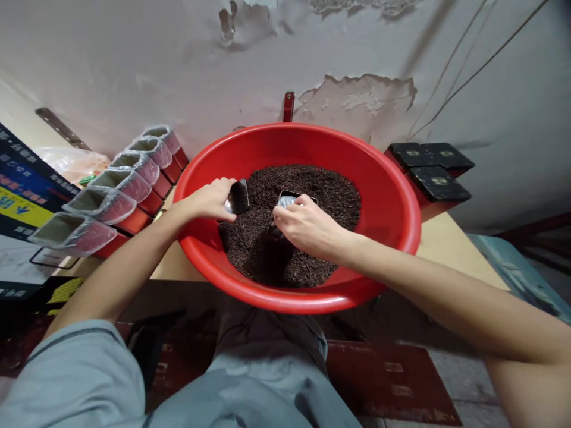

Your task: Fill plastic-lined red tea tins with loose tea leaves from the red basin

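Observation:
A large red plastic basin (214,160) holds a heap of dark, dry loose tea-like leaves (330,190). Over the left part of the heap, my left hand (213,199) grips a small dark, shiny lid (239,197) between thumb and fingers. My right hand (307,227) is closed at the mouth of a small tin standing in the leaves, its fingers on the clear plastic bag (286,201) that lines it. Most of the tin is hidden behind that hand and in shadow.
To the left stands a row of several red tins (136,221) lined with clear bags. Black-lidded red tins (439,183) sit at the right on the pale table (455,249). Printed boxes (27,190) are at far left; a peeling wall (178,77) rises behind.

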`<state>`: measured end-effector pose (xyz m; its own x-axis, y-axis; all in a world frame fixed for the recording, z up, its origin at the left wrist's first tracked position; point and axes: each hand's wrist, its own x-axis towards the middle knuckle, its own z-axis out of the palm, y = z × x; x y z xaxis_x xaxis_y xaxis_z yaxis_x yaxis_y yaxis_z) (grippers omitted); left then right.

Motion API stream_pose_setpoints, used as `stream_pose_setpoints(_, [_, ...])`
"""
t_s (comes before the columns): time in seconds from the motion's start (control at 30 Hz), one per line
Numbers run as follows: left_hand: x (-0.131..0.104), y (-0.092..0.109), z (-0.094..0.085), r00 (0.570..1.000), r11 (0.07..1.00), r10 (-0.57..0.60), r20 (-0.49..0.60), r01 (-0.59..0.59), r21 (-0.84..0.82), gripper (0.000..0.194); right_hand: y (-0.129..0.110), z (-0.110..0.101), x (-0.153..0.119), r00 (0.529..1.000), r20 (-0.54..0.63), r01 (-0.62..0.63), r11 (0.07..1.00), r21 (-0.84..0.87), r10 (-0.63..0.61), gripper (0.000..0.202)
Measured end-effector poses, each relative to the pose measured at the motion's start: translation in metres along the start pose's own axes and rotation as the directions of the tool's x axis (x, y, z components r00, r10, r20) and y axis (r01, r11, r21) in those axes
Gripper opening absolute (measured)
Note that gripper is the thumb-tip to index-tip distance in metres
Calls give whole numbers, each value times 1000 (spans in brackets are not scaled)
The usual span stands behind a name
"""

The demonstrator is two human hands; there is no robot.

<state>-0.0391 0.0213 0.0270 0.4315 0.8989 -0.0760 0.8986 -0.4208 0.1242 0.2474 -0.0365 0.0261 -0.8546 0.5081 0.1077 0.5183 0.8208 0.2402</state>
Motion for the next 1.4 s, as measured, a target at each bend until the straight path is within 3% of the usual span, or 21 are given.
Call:
stream_pose_setpoints(0.17, [-28,25,-20,990,998,-9,-140,1,-55,95,-12,8,-15,994,-105,23,999,-34,-26,48])
stream_pose_setpoints(0.33, [-46,50,-26,984,995,26,-179,-43,-94,103,-5,20,-24,972,-214,103,994,35,-93,54])
stream_pose_setpoints(0.5, [-47,69,-22,980,979,48,-193,-85,-185,97,17,21,-19,975,-159,180,974,136,-157,45])
stream_pose_setpoints(0.67, [-39,111,-12,963,920,-191,-193,107,-376,77,25,21,-11,972,-133,203,978,52,-194,46])
stream_pose_setpoints(0.8, [-34,149,5,908,871,-397,-133,327,-367,90,24,23,-15,966,-127,233,971,62,-224,43])
stream_pose_setpoints(0.87, [-32,164,14,890,847,-449,-83,394,-357,96,26,18,-18,972,-108,221,968,115,-209,39])
stream_pose_setpoints(1.03, [-26,190,25,862,808,-508,-7,473,-353,89,50,5,-22,992,-25,127,959,252,-125,24])
stream_pose_setpoints(1.13, [-23,206,25,846,823,-532,-43,504,-263,89,75,15,-20,981,6,178,911,372,-194,9])
stream_pose_setpoints(1.23, [-20,219,26,835,836,-541,-100,521,-170,93,94,35,-17,963,-129,269,816,513,-236,10])
stream_pose_setpoints(1.3, [-17,223,27,833,840,-541,-115,529,-121,96,98,46,-19,958,-234,275,742,611,-163,15])
stream_pose_setpoints(1.4, [-13,222,28,832,841,-542,-122,536,-78,101,99,53,-26,946,-320,225,602,767,55,19])
